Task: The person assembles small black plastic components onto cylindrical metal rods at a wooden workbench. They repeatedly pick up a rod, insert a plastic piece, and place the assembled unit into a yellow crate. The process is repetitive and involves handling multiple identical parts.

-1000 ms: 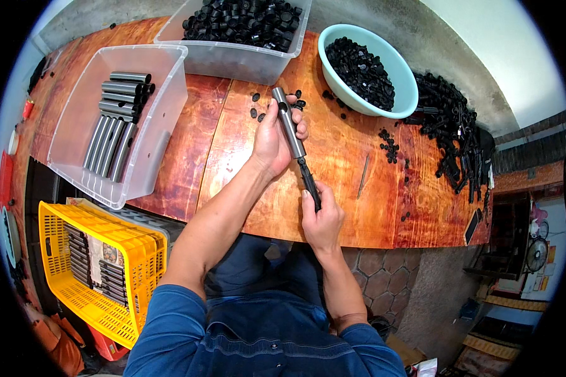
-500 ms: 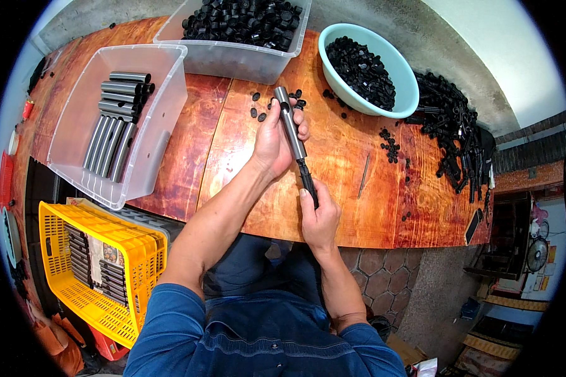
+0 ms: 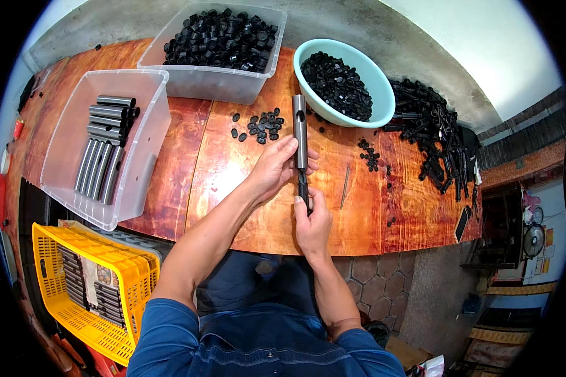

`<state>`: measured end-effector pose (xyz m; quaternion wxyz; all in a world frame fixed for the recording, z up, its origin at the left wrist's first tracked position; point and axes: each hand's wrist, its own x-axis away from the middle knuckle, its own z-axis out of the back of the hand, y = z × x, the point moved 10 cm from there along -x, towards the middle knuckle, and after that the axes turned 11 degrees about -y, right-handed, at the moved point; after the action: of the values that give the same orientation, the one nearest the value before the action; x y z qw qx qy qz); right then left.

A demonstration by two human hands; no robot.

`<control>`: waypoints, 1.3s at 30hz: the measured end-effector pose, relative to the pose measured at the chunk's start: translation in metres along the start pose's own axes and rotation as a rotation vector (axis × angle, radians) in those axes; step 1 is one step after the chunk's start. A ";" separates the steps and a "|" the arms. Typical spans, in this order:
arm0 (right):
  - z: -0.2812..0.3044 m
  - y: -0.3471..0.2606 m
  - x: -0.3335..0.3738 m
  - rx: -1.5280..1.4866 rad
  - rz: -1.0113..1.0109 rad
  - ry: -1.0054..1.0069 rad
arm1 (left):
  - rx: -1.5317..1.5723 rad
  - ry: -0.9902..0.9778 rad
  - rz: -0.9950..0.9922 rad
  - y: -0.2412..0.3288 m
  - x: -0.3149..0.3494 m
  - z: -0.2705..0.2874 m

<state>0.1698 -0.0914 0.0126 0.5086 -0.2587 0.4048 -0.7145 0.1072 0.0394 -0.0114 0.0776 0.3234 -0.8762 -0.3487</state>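
Observation:
Upright over the middle of the table is a silver metal tube [image 3: 300, 141] with an oval hole near its top end. My left hand [image 3: 275, 164] is closed around its lower half, thumb along the side. From the tube's bottom end sticks out a black ribbed plastic part [image 3: 302, 187], partly inside the tube. My right hand [image 3: 313, 225] grips the lower end of that black part between thumb and fingers. Beyond my left hand, several small black oval pieces [image 3: 261, 125] lie scattered on the wooden table [image 3: 233, 213].
Clear bins hold metal tubes [image 3: 100, 164] at left and black caps [image 3: 223, 41] at the back. A light-blue basin [image 3: 383, 103] contains small black pieces. Black parts [image 3: 437, 135] are heaped at right, near a thin rod [image 3: 345, 187]. A yellow crate [image 3: 94, 235] stands lower left.
The tube has turned from a slant to nearly vertical, and my left hand now sits lower along it. Less of the black part shows below the tube. The view has shifted.

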 end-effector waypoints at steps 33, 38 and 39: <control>0.070 -0.044 -0.123 -0.411 0.164 -0.101 | -0.267 -0.291 0.148 -0.008 0.013 -0.033; 0.036 -0.033 -0.140 -0.542 0.068 -0.386 | -0.291 -0.348 0.140 -0.012 0.010 -0.034; 0.034 -0.027 -0.140 -0.614 0.081 -0.374 | -0.286 -0.327 0.148 -0.014 0.010 -0.031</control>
<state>0.2311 0.0330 0.0598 0.5002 -0.5094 0.5105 -0.4793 0.1178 0.0085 0.0017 0.0051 0.1831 -0.8402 -0.5104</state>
